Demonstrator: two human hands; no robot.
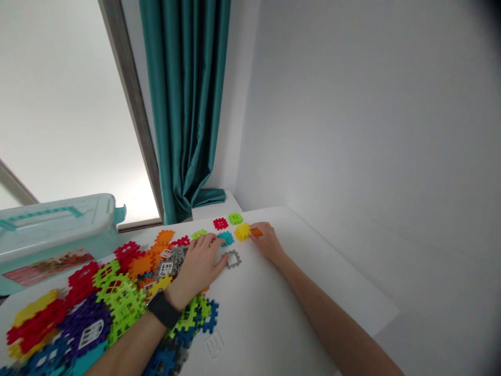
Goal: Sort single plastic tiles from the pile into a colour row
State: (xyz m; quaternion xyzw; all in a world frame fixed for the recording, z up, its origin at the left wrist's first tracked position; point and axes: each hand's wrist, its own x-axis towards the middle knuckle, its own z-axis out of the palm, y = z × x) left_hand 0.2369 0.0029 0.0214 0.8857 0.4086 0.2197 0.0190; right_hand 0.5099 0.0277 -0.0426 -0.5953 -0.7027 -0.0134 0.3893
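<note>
My right hand is at the far part of the white table, its fingers closed around an orange interlocking tile. Touching or just beside that tile lies a yellow tile. My left hand, with a dark watch on the wrist, lies palm down with its fingers spread. Its fingertips are by a teal tile, and the thumb reaches a grey frame tile. Behind these lie a red tile and a lime tile. Another lime tile shows partly behind my left hand.
Heaped tiles in several colours, such as lime and purple ones, cover the table's left side. A lidded teal-tinted box stands behind them. A white window insert lies near the front. A wall borders the right side; a green curtain hangs behind.
</note>
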